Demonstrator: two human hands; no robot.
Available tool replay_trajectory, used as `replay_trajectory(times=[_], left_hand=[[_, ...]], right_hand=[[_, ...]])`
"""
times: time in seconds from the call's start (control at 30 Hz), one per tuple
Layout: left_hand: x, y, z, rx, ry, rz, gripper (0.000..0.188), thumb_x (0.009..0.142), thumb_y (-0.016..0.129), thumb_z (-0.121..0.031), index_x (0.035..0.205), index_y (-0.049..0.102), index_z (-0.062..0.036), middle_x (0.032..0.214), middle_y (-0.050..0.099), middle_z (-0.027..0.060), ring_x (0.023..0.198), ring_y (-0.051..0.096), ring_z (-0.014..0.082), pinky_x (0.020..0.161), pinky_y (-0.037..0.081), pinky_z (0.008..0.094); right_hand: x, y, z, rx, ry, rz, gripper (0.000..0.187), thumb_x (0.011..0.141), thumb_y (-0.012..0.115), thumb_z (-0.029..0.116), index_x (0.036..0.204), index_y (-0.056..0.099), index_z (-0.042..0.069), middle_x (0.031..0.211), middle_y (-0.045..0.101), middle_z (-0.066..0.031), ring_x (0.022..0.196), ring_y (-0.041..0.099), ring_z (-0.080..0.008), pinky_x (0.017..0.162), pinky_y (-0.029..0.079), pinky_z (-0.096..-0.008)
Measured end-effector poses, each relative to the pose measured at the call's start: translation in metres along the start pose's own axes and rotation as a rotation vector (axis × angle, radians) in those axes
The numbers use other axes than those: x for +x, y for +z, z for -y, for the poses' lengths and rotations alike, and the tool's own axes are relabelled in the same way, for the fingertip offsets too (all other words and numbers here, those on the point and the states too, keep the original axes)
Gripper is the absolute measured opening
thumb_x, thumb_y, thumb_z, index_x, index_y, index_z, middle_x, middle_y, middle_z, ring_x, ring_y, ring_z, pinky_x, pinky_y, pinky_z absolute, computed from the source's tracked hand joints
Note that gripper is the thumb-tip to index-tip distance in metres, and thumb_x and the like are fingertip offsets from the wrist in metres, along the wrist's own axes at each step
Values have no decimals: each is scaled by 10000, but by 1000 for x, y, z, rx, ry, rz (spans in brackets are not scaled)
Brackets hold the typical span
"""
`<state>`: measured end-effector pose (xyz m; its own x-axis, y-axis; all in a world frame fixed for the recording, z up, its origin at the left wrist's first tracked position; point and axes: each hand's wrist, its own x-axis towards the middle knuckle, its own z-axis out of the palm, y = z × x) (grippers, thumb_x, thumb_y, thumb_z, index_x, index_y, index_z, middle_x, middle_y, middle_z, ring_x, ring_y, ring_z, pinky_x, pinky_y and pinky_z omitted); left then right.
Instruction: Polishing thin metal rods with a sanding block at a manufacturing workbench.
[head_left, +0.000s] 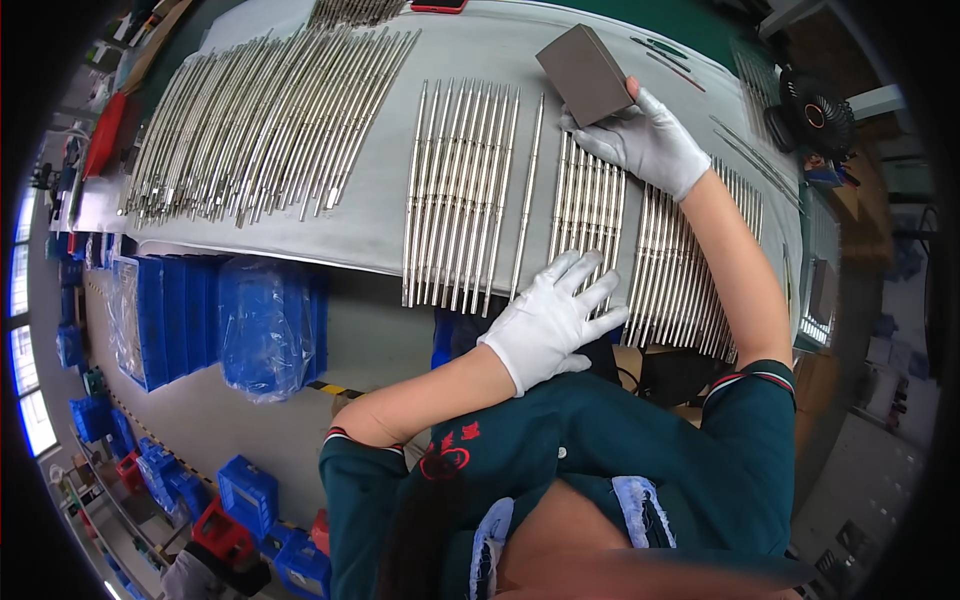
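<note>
My right hand (655, 145), in a white glove, grips a grey-brown rectangular block (587, 75) by its near lower end, thumb on one side and fingers on the other. The block is over the far part of the table, beyond a small group of slim metal rods (590, 190). My left hand (558, 318), gloved too, has its fingers spread over the near ends of that group; nothing shows in its grasp. One single rod (528, 195) lies just left of this group. Further left is a row of parallel rods (458, 190), and to the right another row (690, 265).
A large bed of rods (270, 125) covers the table's left part. A black fan (815, 110) stands at the right edge, with thin tools (668, 60) at the back. Blue bins (165, 315), some plastic-wrapped, stand below the front edge. Another brown block (822, 292) is at far right.
</note>
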<state>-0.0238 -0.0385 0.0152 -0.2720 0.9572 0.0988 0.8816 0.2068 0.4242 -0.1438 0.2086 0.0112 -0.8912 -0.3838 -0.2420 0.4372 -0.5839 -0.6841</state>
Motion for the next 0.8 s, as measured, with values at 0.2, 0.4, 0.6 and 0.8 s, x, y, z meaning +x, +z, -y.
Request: replay_trajectory(times=[0.2,0.4,0.6,0.8], left_hand=[[0,1,-2,16,7,-9,700,736,736,-409,1349,485,-182,1382,442,128,1330,361,372,1130,251,524],[-32,-9,6,57,-124,-50,693,729,736,-412,1352,496,-226,1376,454,114,1326,367,366,1110,252,548],[-46,-19,8,88,-199,-40,672,733,731,-401,1341,509,-221,1373,454,119,1321,371,367,1111,251,542],[-29,-3,7,-11,-8,-92,613,790,692,-324,1345,493,-158,1349,449,169,1281,402,403,1097,305,512]], right_hand=[[-3,3,-1,19,-19,-30,787,910,592,474,1367,326,-110,1278,508,-290,1179,564,-347,994,508,-390],[35,12,-12,120,55,90,799,905,626,408,1403,255,-95,1396,391,-267,1258,478,-406,1046,466,-441],[53,24,-22,191,60,129,792,901,641,392,1391,264,-102,1374,407,-268,1229,500,-389,1035,471,-440],[19,12,-9,169,40,93,770,901,643,381,1409,276,-67,1380,410,-244,1221,512,-374,1038,470,-443]])
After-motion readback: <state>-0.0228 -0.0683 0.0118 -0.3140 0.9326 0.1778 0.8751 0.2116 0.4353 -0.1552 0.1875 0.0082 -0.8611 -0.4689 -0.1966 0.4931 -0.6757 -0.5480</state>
